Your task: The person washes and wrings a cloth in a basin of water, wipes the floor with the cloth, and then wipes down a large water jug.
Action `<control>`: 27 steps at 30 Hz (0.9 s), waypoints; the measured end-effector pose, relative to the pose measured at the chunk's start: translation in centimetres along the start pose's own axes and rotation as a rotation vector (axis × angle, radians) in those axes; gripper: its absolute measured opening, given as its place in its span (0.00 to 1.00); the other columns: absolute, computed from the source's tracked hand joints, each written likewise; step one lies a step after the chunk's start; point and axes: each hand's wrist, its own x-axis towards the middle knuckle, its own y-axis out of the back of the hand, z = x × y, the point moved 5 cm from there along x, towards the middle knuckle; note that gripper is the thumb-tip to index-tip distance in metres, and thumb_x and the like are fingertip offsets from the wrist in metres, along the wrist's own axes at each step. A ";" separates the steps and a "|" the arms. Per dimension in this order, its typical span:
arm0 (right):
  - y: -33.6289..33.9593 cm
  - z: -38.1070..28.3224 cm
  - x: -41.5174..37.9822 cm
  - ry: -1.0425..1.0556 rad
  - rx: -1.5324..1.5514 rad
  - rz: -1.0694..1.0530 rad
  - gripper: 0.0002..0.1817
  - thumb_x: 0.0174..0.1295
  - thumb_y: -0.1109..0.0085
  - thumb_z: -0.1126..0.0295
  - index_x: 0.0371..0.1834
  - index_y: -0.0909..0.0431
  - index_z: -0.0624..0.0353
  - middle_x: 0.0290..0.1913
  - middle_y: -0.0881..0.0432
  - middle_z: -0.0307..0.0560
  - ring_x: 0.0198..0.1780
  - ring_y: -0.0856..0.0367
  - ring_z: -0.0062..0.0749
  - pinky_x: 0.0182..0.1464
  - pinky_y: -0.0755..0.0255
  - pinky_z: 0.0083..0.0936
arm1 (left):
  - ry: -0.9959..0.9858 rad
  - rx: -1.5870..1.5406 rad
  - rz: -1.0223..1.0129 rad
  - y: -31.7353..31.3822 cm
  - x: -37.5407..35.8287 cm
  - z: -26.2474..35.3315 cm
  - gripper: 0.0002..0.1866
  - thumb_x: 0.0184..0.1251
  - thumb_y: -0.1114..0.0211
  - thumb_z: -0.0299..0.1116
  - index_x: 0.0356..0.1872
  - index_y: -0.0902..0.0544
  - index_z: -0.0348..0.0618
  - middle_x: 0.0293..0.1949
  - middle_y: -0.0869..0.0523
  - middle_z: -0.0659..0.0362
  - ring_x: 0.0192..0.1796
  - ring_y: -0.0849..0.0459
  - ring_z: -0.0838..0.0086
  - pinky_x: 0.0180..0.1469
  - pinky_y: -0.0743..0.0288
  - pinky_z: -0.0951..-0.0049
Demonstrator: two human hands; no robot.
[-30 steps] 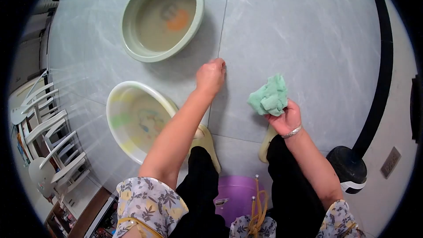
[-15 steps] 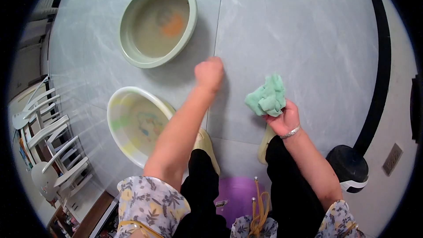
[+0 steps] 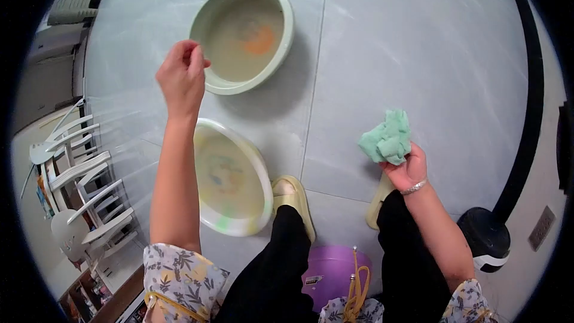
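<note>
My right hand [image 3: 410, 167] grips a crumpled light green cloth [image 3: 387, 137] over the floor, a silver bracelet at the wrist. My left hand [image 3: 183, 75] is raised with its fingers curled together and overlaps the left rim of the pale green basin [image 3: 286, 30]; what those fingers hold, if anything, I cannot tell. Cloudy water stands in that basin, with an orange patch [image 3: 259, 40] showing in it. Below my left hand, beside my forearm, is a white basin [image 3: 258, 170] with yellow and green marks, also holding cloudy water.
Between my legs is a purple plastic stool or tub [image 3: 335, 263]. My feet wear yellow slippers [image 3: 305, 209]. White chairs [image 3: 78, 173] line the left side. A black-and-white round object [image 3: 484, 233] stands by the right wall, near a wall socket [image 3: 542, 228]. Grey tiles [image 3: 418, 54] cover the floor.
My left hand has swung left from the bare floor to the green basin's rim. The right hand keeps hold of the cloth. The whole view has shifted slightly.
</note>
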 end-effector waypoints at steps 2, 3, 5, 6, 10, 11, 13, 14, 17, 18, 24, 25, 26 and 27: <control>-0.1 0.2 0.2 0.004 0.003 -0.001 0.17 0.64 0.57 0.64 0.51 0.26 0.59 0.48 0.21 0.44 0.47 0.23 0.35 0.48 0.27 0.32 | 0.037 0.125 -0.093 -1.1 1.6 -1.6 0.10 0.64 0.39 0.31 0.38 0.18 0.34 0.29 0.14 0.55 0.28 0.15 0.76 0.35 0.23 0.77; 0.3 0.1 0.3 0.016 0.006 0.010 0.17 0.64 0.57 0.64 0.51 0.26 0.59 0.48 0.21 0.44 0.47 0.23 0.35 0.48 0.27 0.32 | 0.085 0.226 -0.145 -1.9 2.2 -3.1 0.08 0.62 0.39 0.33 0.38 0.15 0.43 0.29 0.13 0.55 0.30 0.13 0.70 0.37 0.23 0.71; 1.2 0.2 0.7 -0.009 0.010 -0.069 0.18 0.64 0.57 0.64 0.52 0.26 0.60 0.47 0.21 0.45 0.47 0.22 0.35 0.48 0.27 0.32 | 0.061 0.331 -0.231 -4.0 3.0 -6.6 0.10 0.61 0.38 0.36 0.41 0.14 0.49 0.34 0.13 0.53 0.38 0.14 0.66 0.42 0.23 0.68; 1.2 0.2 0.7 -0.011 0.012 -0.057 0.18 0.64 0.57 0.64 0.52 0.26 0.60 0.48 0.21 0.45 0.47 0.22 0.36 0.49 0.27 0.33 | 0.062 0.331 -0.231 -4.6 2.9 -7.1 0.10 0.61 0.38 0.36 0.41 0.14 0.49 0.34 0.13 0.53 0.38 0.14 0.66 0.42 0.23 0.68; 0.8 0.2 0.4 -0.016 0.009 -0.023 0.18 0.64 0.57 0.65 0.52 0.26 0.61 0.49 0.21 0.46 0.49 0.22 0.37 0.51 0.27 0.36 | 0.033 0.533 -0.397 -7.6 1.5 -7.7 0.12 0.58 0.35 0.37 0.44 0.13 0.56 0.42 0.17 0.54 0.47 0.18 0.63 0.49 0.24 0.66; 0.9 0.1 0.4 -0.016 0.007 -0.022 0.18 0.64 0.57 0.65 0.52 0.26 0.61 0.49 0.21 0.46 0.49 0.22 0.37 0.51 0.27 0.36 | -0.022 0.636 -0.433 -8.4 1.0 -7.3 0.13 0.57 0.35 0.37 0.44 0.13 0.58 0.43 0.18 0.55 0.48 0.19 0.63 0.50 0.25 0.66; 1.2 0.2 0.5 -0.020 -0.005 -0.013 0.18 0.64 0.57 0.65 0.52 0.26 0.62 0.49 0.21 0.46 0.50 0.22 0.38 0.52 0.27 0.37 | -0.012 0.675 -0.463 -9.7 0.0 -7.1 0.13 0.57 0.36 0.39 0.44 0.13 0.61 0.43 0.20 0.56 0.51 0.22 0.63 0.53 0.27 0.64; 1.3 0.2 0.5 -0.022 -0.007 -0.010 0.18 0.64 0.57 0.65 0.52 0.26 0.62 0.49 0.21 0.46 0.50 0.22 0.38 0.52 0.27 0.37 | -0.019 0.736 -0.494 -10.5 -0.4 -7.0 0.13 0.58 0.38 0.40 0.44 0.13 0.61 0.44 0.21 0.56 0.52 0.22 0.63 0.54 0.28 0.62; 1.5 0.2 0.5 -0.023 0.001 -0.025 0.18 0.64 0.57 0.65 0.52 0.27 0.62 0.49 0.21 0.47 0.50 0.22 0.38 0.52 0.27 0.37 | -0.043 0.830 -0.550 -12.0 -0.7 -7.7 0.14 0.60 0.39 0.43 0.47 0.15 0.61 0.43 0.21 0.53 0.50 0.22 0.59 0.52 0.27 0.59; 1.3 0.2 0.4 -0.020 -0.002 -0.018 0.18 0.64 0.57 0.65 0.52 0.27 0.62 0.49 0.21 0.47 0.50 0.22 0.38 0.52 0.27 0.37 | -0.060 0.839 -0.520 -11.8 -0.5 -7.7 0.14 0.59 0.39 0.42 0.47 0.15 0.60 0.42 0.21 0.53 0.51 0.22 0.59 0.52 0.27 0.59; 1.1 0.2 0.4 -0.020 0.018 -0.041 0.18 0.64 0.57 0.65 0.52 0.27 0.61 0.48 0.21 0.46 0.49 0.22 0.37 0.52 0.27 0.35 | -0.018 0.673 -0.283 -6.9 1.9 -4.8 0.13 0.56 0.34 0.38 0.44 0.15 0.58 0.46 0.20 0.58 0.49 0.20 0.66 0.47 0.26 0.66; 1.1 0.2 0.3 -0.020 0.013 -0.006 0.18 0.64 0.56 0.65 0.53 0.27 0.61 0.48 0.21 0.45 0.49 0.22 0.37 0.52 0.27 0.35 | -0.041 0.545 -0.044 -5.4 1.9 -4.0 0.12 0.56 0.33 0.38 0.43 0.15 0.57 0.45 0.19 0.58 0.46 0.19 0.66 0.45 0.25 0.67; 1.4 0.3 0.5 -0.017 0.018 -0.004 0.18 0.64 0.56 0.65 0.53 0.27 0.61 0.48 0.21 0.45 0.49 0.22 0.37 0.52 0.27 0.35 | -0.045 0.544 -0.047 -5.3 2.0 -4.7 0.12 0.56 0.33 0.38 0.43 0.15 0.57 0.45 0.19 0.58 0.46 0.19 0.66 0.45 0.25 0.67; 1.7 0.3 0.6 -0.022 0.014 -0.013 0.18 0.63 0.56 0.65 0.53 0.27 0.61 0.49 0.21 0.45 0.49 0.22 0.37 0.52 0.27 0.35 | -0.021 0.538 -0.059 -5.1 1.9 -5.5 0.10 0.57 0.33 0.38 0.41 0.15 0.55 0.43 0.19 0.58 0.42 0.18 0.67 0.44 0.25 0.66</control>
